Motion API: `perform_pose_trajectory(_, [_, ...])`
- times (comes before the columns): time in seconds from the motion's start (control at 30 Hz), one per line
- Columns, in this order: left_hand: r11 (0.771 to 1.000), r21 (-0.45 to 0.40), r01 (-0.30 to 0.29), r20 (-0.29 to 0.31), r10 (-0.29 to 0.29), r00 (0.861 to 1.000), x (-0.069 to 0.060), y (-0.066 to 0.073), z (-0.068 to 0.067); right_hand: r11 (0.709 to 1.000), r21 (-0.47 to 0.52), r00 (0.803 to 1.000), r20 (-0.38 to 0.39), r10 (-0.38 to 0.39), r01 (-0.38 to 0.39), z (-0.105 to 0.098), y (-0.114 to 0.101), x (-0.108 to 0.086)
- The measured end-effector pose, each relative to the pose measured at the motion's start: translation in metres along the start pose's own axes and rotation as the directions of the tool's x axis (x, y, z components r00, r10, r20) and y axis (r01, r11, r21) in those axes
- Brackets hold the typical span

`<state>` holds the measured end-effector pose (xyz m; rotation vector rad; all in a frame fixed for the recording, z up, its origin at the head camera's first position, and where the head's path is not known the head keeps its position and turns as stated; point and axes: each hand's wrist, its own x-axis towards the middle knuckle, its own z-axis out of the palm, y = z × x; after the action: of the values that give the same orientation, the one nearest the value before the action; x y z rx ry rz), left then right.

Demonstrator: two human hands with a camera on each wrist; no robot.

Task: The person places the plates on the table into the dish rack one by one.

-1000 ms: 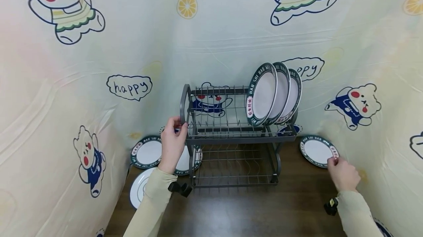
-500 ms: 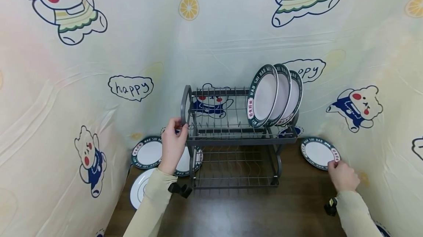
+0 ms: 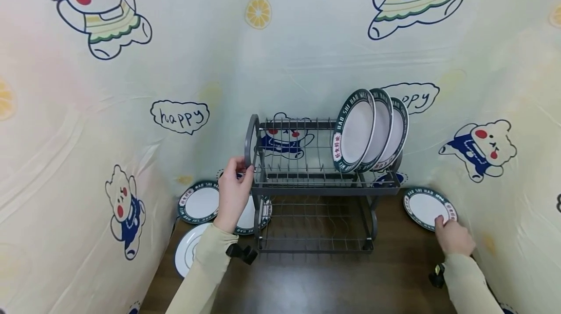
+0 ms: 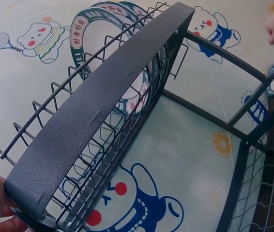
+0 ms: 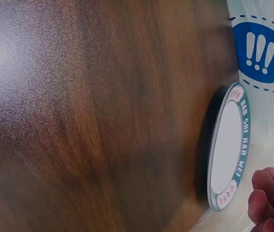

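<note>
Bent loosely around nothing, the right hand (image 3: 456, 237) hangs at the near rim of a round white plate with a green lettered border (image 3: 423, 208), flat beside the cloth (image 3: 504, 197), and a clumsy pinch could skid it; the right wrist view crops most of that hand. Farther off, the left hand (image 3: 235, 193) grips a dark grey two-tier metal dish rack (image 3: 324, 191), where a jerk could topple three leaning green-rimmed plates (image 3: 354, 134); their lower edges are hard to make out.

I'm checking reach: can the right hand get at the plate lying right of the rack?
Probably yes: the right hand is close to the plate, with nothing visible between them.
</note>
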<state>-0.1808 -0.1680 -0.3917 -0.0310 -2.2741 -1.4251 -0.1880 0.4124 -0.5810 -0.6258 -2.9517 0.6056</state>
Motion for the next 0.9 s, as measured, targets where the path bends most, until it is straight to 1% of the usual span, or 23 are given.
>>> perform_pose_trajectory(0.2, [1.000,0.011,-0.016,-0.008,0.016,1.000,-0.001,0.000,0.001,0.999,0.009,0.999,0.019,0.033,-0.033,0.005,0.005,0.002])
perform_pose_trajectory(0.37, [1.000,0.006,-0.007,-0.004,0.007,1.000,-0.001,0.000,0.000,0.999,0.008,0.995,0.088,0.052,-0.053,0.006,0.010,0.006])
perform_pose_trajectory(0.5, [1.000,-0.002,-0.001,0.001,0.001,1.000,-0.002,-0.001,0.000,0.997,-0.007,0.986,0.148,0.074,-0.074,0.009,0.016,0.008])
perform_pose_trajectory(0.63, [1.000,-0.010,0.000,0.002,0.000,1.000,-0.003,-0.001,0.001,0.994,-0.010,0.976,0.186,0.109,-0.109,0.015,0.020,0.009])
perform_pose_trajectory(0.77, [1.000,-0.010,0.001,-0.001,-0.001,1.000,-0.003,-0.001,0.002,0.986,0.037,0.961,0.232,0.151,-0.164,0.019,0.023,0.011])
perform_pose_trajectory(0.9, [1.000,-0.005,0.003,-0.004,-0.003,1.000,-0.001,0.000,0.002,0.969,0.144,0.948,0.277,0.154,-0.199,0.026,0.031,0.015])
